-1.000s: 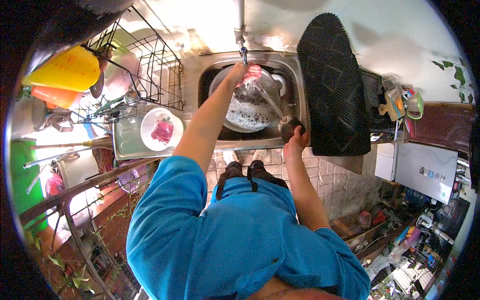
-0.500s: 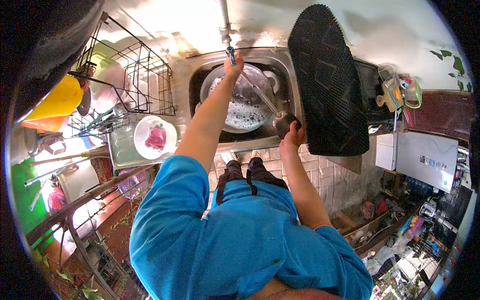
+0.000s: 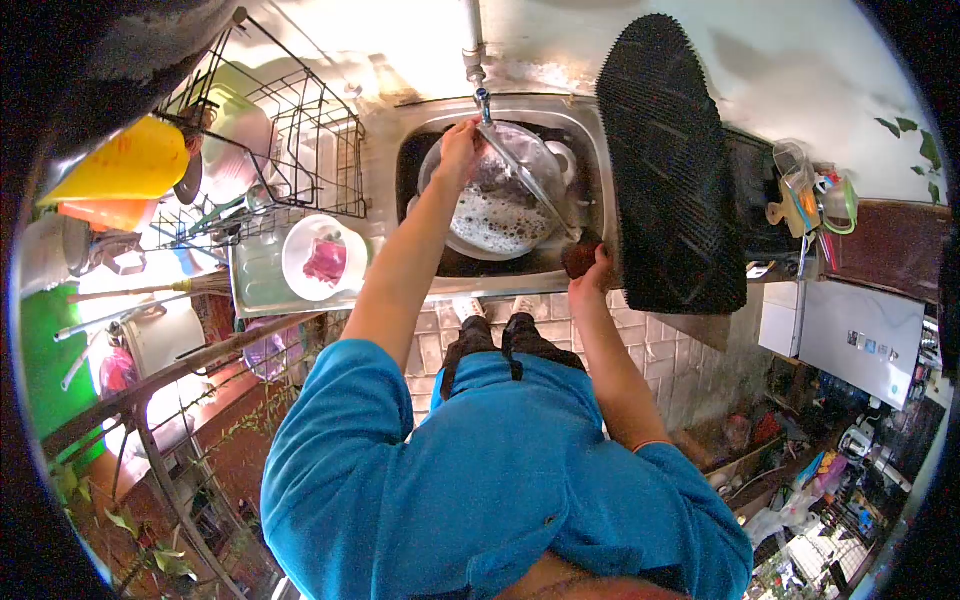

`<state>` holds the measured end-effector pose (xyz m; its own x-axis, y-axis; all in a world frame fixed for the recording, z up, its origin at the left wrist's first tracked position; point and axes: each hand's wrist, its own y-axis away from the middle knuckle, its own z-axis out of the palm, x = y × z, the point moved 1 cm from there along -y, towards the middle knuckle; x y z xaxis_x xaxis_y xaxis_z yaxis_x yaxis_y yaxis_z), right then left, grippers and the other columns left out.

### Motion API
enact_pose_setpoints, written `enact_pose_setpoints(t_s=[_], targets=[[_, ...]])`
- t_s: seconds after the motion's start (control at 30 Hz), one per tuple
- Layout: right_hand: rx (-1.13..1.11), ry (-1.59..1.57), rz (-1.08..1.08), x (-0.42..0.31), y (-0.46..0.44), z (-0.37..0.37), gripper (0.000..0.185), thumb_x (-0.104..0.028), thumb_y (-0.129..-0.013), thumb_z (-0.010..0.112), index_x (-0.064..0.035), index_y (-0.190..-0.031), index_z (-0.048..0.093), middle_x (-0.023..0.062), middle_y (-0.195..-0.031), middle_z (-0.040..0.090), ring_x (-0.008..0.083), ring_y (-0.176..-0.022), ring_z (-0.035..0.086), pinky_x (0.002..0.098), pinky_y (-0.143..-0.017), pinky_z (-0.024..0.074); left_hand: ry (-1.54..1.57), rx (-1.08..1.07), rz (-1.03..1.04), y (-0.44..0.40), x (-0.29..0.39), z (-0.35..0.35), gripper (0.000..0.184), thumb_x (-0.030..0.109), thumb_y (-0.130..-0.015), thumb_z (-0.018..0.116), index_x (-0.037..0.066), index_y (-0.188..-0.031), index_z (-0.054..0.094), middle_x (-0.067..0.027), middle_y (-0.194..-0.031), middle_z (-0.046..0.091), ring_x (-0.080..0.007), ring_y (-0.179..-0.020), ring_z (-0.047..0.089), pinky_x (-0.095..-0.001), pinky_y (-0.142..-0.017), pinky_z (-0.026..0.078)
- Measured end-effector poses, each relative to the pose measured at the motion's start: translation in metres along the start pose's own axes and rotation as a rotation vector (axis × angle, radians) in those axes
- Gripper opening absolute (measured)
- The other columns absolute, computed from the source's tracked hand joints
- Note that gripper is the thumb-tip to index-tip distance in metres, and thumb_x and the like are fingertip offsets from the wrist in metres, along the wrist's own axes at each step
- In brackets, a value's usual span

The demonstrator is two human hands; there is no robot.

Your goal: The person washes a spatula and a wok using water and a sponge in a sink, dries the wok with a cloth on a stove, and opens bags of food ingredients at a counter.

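A large pot (image 3: 500, 215) with foamy, sudsy water sits in the steel sink (image 3: 602, 170). The long metal spout (image 3: 532, 185) of the tap (image 3: 483, 101) slants across it to the right. My left hand (image 3: 461, 150) is over the pot's left rim, beside the upper end of the spout, fingers stretched toward it; whether they touch it is unclear. My right hand (image 3: 592, 277), at the sink's front right corner, grips a small dark rounded item (image 3: 580, 258) with a reddish-brown side, just below the spout's tip. Its exact kind is unclear.
Left of the sink, a white tub (image 3: 292, 262) with something pink inside stands on the drainboard, beside a black wire dish rack (image 3: 318, 150). A long black studded mat (image 3: 672, 180) stands along the sink's right side. A metal railing (image 3: 185, 368) runs at lower left.
My left hand has moved down and left from the tap handle. My right hand keeps its grip on the dark item, which has turned to show a reddish-brown side. The view has shifted slightly.
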<state>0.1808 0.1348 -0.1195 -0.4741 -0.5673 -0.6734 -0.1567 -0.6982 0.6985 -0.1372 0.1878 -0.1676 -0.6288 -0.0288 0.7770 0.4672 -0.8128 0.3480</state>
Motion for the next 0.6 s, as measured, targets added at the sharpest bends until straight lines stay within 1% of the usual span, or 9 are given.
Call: enact_pose_setpoints(t_s=[0.03, 0.07, 0.17, 0.23, 0.3, 0.33, 0.43, 0.53, 0.6], targets=[[-0.027, 0.022, 0.003, 0.001, -0.003, -0.003, 0.036, -0.030, -0.092, 0.052, -0.0098, -0.122, 0.048, 0.0060, -0.118, 0.053, 0.0232, -0.105, 0.052, 0.0396, -0.094, 0.0394, 0.098, -0.022, 0.000, 0.010, 0.004, 0.008, 0.027, 0.018, -0.098, 0.036, 0.001, -0.107, 0.056, -0.0126, -0.090, 0.064, -0.0178, -0.070, 0.062, -0.0273, -0.060, 0.052], [-0.031, 0.025, 0.003, 0.003, -0.006, -0.006, 0.036, -0.030, -0.092, 0.052, -0.0098, -0.122, 0.048, 0.0060, -0.118, 0.053, 0.0232, -0.105, 0.052, 0.0396, -0.094, 0.0394, 0.130, 0.007, -0.003, 0.018, 0.009, 0.017, 0.028, 0.018, -0.098, 0.036, -0.001, -0.107, 0.055, -0.0134, -0.092, 0.064, -0.0205, -0.076, 0.064, -0.0296, -0.065, 0.055], [-0.077, 0.014, -0.021, 0.003, -0.009, -0.006, 0.033, -0.029, -0.093, 0.051, -0.0099, -0.120, 0.049, 0.0054, -0.116, 0.054, 0.0233, -0.105, 0.052, 0.0395, -0.095, 0.0381, 0.141, -0.005, -0.018, 0.041, 0.020, 0.034, 0.028, 0.017, -0.098, 0.036, -0.002, -0.110, 0.053, -0.0134, -0.092, 0.064, -0.0232, -0.082, 0.065, -0.0316, -0.068, 0.056], [-0.062, 0.019, -0.014, 0.005, -0.012, -0.009, 0.030, -0.029, -0.094, 0.049, -0.0088, -0.116, 0.051, 0.0053, -0.111, 0.055, 0.0229, -0.103, 0.053, 0.0383, -0.093, 0.0399, 0.094, -0.067, -0.030, 0.041, 0.021, 0.033, 0.027, 0.016, -0.097, 0.038, -0.001, -0.112, 0.052, -0.0137, -0.095, 0.063, -0.0256, -0.087, 0.065, -0.0321, -0.067, 0.057], [-0.070, 0.059, -0.059, 0.007, -0.017, -0.012, 0.029, -0.029, -0.094, 0.048, -0.0079, -0.115, 0.051, 0.0055, -0.110, 0.056, 0.0227, -0.101, 0.054, 0.0375, -0.090, 0.0418, 0.154, -0.069, -0.058, 0.045, 0.021, 0.037, 0.026, 0.024, -0.095, 0.046, 0.009, -0.114, 0.054, -0.0107, -0.109, 0.061, -0.0232, -0.098, 0.059, -0.0361, -0.074, 0.054], [-0.077, 0.095, -0.105, 0.009, -0.021, -0.013, 0.029, -0.028, -0.094, 0.048, -0.0071, -0.113, 0.052, 0.0057, -0.108, 0.056, 0.0224, -0.100, 0.054, 0.0367, -0.088, 0.0437, 0.157, -0.067, -0.057, 0.047, 0.023, 0.039, 0.026, 0.024, -0.095, 0.046, 0.009, -0.114, 0.054, -0.0107, -0.109, 0.061, -0.0232, -0.098, 0.059, -0.0361, -0.074, 0.054], [-0.059, 0.085, -0.094, 0.024, -0.046, -0.020, 0.028, -0.029, -0.094, 0.048, -0.0078, -0.113, 0.051, 0.0065, -0.108, 0.056, 0.0225, -0.099, 0.055, 0.0371, -0.083, 0.0467, 0.152, -0.096, -0.063, 0.051, 0.028, 0.043, 0.025, 0.023, -0.094, 0.048, 0.011, -0.116, 0.052, -0.0091, -0.108, 0.060, -0.0231, -0.099, 0.058, -0.0371, -0.077, 0.054], [-0.053, 0.093, -0.148, 0.029, -0.059, -0.021, 0.028, -0.030, -0.094, 0.049, -0.0098, -0.114, 0.050, 0.0063, -0.107, 0.056, 0.0230, -0.098, 0.056, 0.0393, -0.082, 0.0474, 0.153, -0.131, -0.065, 0.052, 0.031, 0.048, 0.026, 0.021, -0.093, 0.049, 0.011, -0.117, 0.050, -0.0090, -0.107, 0.059, -0.0241, -0.099, 0.058, -0.0392, -0.078, 0.054], [-0.006, 0.102, -0.103, 0.019, -0.043, -0.015, 0.029, -0.030, -0.094, 0.050, -0.0107, -0.115, 0.050, 0.0064, -0.107, 0.056, 0.0232, -0.098, 0.056, 0.0395, -0.082, 0.0473, 0.148, -0.100, -0.059, 0.055, 0.032, 0.052, 0.020, 0.015, -0.097, 0.038, 0.006, -0.112, 0.049, -0.0143, -0.101, 0.060, -0.0280, -0.089, 0.064, -0.0348, -0.069, 0.059]])
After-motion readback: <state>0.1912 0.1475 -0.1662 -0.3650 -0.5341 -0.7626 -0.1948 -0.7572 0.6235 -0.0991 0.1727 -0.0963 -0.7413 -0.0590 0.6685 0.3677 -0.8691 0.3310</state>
